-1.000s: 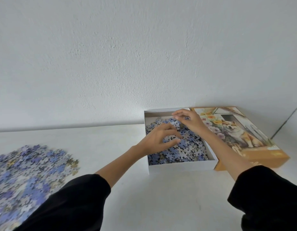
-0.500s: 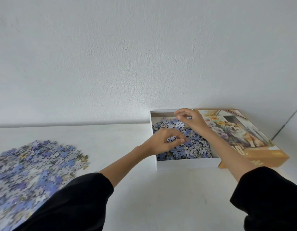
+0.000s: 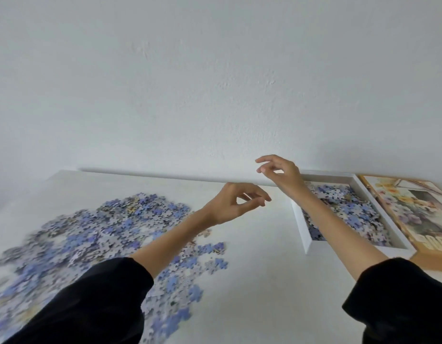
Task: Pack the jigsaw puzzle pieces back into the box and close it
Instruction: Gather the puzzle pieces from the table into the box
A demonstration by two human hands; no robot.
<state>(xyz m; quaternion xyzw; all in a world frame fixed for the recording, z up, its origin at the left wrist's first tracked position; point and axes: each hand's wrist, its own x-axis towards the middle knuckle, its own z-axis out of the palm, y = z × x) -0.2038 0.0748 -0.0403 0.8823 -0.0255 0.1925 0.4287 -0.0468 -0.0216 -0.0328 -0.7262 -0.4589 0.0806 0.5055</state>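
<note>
At right, box (image 3: pixel 300 225) lengthwise toward wall (image 3: pixel 215 95).

Only one marking can be read: large pale digits on the lid (image 3: pixel 413 209), near its front edge, which look like "500" and are partly cut off by the frame's right edge. Nothing else is legible.

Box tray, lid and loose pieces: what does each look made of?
Box tray: looks like matte white cardboard, judging by its thin, straight walls and sharp corners.
Lid: likely cardboard too, with a printed flower picture on top and plain tan sides. Its finish is hard to judge.
Loose pieces: probably die-cut card. They are thin and flat, printed mostly blue-violet, and motion blur hides their finish.
</note>
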